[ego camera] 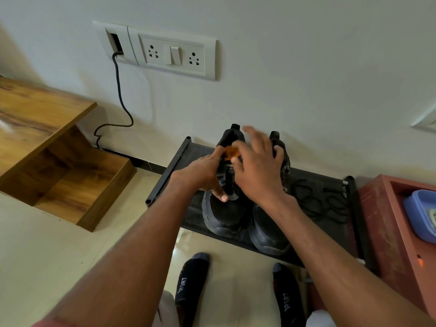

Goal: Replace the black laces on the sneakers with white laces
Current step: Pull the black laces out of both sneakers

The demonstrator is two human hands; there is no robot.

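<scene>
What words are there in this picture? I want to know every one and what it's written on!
"SPORT" on the left sock, in white letters.
"SPORT" on the right sock, in white letters.
The orange patch on the tongue of the left sneaker is too blurred to read.
No other text is visible.

Wall socket point(173, 55); blue tub point(421, 214) (right).

Two black sneakers stood side by side on a low black rack, toes toward the near edge, heels by the far wall. The left sneaker point(221, 208) had an orange tab at its tongue, with a dark lace running down its middle. The right sneaker point(267, 228) sat just beside it. Loose black laces point(316, 199) lay coiled on the rack, right of the pair.
</scene>
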